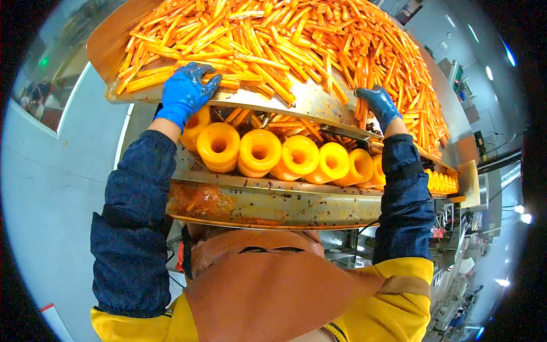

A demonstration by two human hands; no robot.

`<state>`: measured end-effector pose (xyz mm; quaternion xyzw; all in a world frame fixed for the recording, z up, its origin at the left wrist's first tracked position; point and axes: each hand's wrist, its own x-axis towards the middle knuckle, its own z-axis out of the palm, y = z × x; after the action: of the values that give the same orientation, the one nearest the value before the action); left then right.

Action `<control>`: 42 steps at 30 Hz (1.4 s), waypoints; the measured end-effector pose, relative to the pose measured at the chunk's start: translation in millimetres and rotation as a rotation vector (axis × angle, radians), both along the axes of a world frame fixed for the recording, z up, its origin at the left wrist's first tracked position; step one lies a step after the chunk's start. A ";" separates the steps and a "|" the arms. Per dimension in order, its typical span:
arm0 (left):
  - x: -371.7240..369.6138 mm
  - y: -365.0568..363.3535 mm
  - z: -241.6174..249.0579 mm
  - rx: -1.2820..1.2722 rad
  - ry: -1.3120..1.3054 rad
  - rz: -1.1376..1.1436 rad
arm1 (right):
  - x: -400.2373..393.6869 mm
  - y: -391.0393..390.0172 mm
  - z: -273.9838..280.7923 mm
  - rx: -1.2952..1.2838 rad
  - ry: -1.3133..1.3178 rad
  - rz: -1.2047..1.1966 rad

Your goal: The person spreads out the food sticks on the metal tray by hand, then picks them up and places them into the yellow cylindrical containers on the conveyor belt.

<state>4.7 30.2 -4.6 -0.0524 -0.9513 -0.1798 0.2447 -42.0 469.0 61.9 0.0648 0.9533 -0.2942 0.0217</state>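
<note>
My left hand [187, 92], in a blue glove, is at the left front edge of a metal tray [319, 100]. Its fingers and thumb curl around the ends of a few orange sticks [231, 81] that lie sideways. Farther right, my right hand [380, 106], in a wet, stained blue glove, bends its fingers over a bunch of upright orange sticks [362, 112]. Its palm side is hidden. A large heap of glossy orange sticks [273, 28] covers the tray behind both hands. Below the tray edge runs a row of yellow-orange cups [260, 153] with round openings.
A metal ledge [296, 208] with dark crumbs and an orange smear runs in front of the cups. More cups [441, 182] continue at the far right. A brown apron [273, 296] hangs close to the ledge. Machinery [456, 279] stands at the lower right.
</note>
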 end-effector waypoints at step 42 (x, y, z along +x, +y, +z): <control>-0.4 -2.5 -2.7 -0.020 0.054 -0.036 | 156.9 -99.5 1.6 -0.143 0.525 0.341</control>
<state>4.3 27.7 -7.3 -0.0765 -0.9451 -0.1734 0.2663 114.9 369.6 63.5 -0.1755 0.9005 -0.3590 -0.1714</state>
